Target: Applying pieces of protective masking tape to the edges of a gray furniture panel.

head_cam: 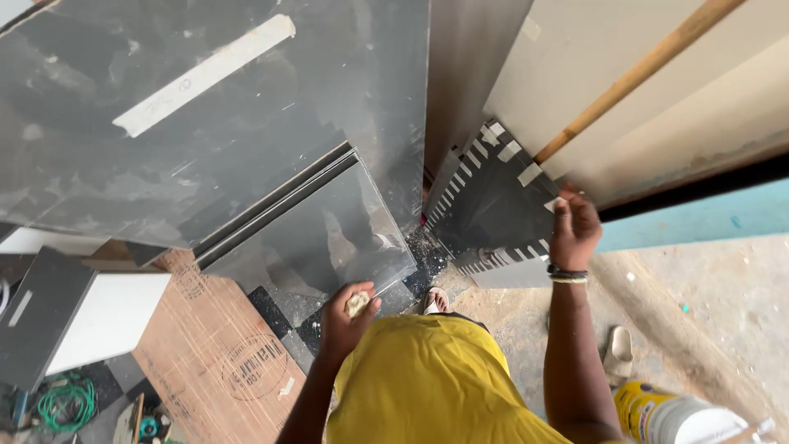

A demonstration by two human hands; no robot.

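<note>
At the far left a coil of green hose [64, 403] lies on the floor beside a grey-and-white box [57, 316], with a sheet of brown plywood [218, 349] next to them. Above these a large dark grey panel [205, 115] fills the upper left, a strip of pale masking tape [201, 76] stuck on it and slanting up to the right. A smaller grey panel [329, 234] juts from under its lower edge. The left hand [347, 316] hovers at that panel's near corner, fingers curled shut around a small yellowish wad [358, 303].

Right of centre, a dark panel [493, 210] edged with short strips of masking tape leans against a pale board [625, 90]; its long axis runs from lower left to upper right, upper corner pointing up towards a wooden pole [633, 78]. The right hand [573, 230] grips its right edge near the taped corner, fingers bent over it. A foot in a sandal [435, 300] stands below the panel, and a yellow-and-white tub [670, 415] sits at the lower right
</note>
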